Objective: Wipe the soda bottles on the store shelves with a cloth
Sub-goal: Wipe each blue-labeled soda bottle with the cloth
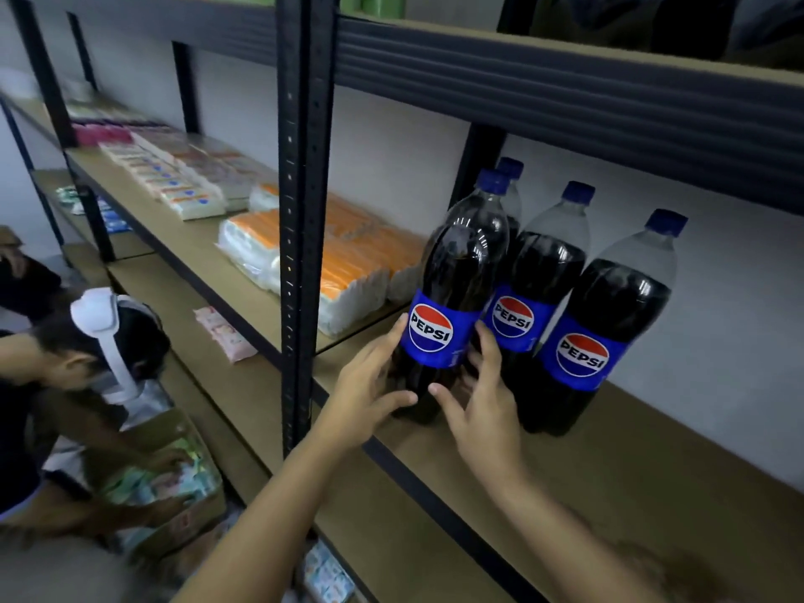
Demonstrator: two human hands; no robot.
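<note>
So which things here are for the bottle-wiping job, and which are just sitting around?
For the job: front dark Pepsi soda bottle with blue label, touched by left hand and right hand; three more Pepsi bottles. No cloth visible.

Just there: orange-and-white wrapped packs, pink packet, cardboard box.

Both hands, left (pixel 370 393) and right (pixel 483 406), reach forward, fingers spread.

Only the two forearms and the hands of the person are in view. The left hand (pixel 370 393) and the right hand (pixel 480 411) are both bare, with no glove, no ring and no watch on the wrists. The forearms are bare too; no sleeve reaches them. The fingernails are short and plain.
</note>
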